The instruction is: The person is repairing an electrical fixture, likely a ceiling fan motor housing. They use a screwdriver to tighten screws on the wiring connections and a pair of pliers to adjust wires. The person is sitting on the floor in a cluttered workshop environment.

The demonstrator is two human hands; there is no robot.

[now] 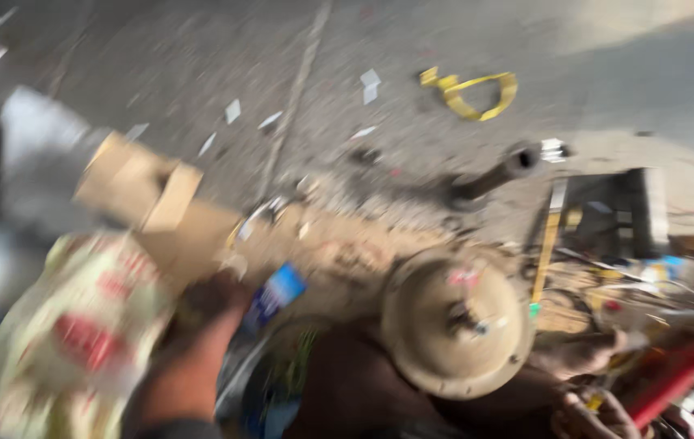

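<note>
A dusty floor (201, 65), strewn with paper scraps, fills the blurred view. A printed sack (79, 333) lies lower left, beside a cardboard box (140, 191). A round tan disc (453, 321) is seen at centre, with a yellow strap (477, 93) farther off. The left hand (209, 301) is reached toward the box; its grip cannot be told. The right hand (595, 415) is closed on a small yellow thing (595, 401).
</note>
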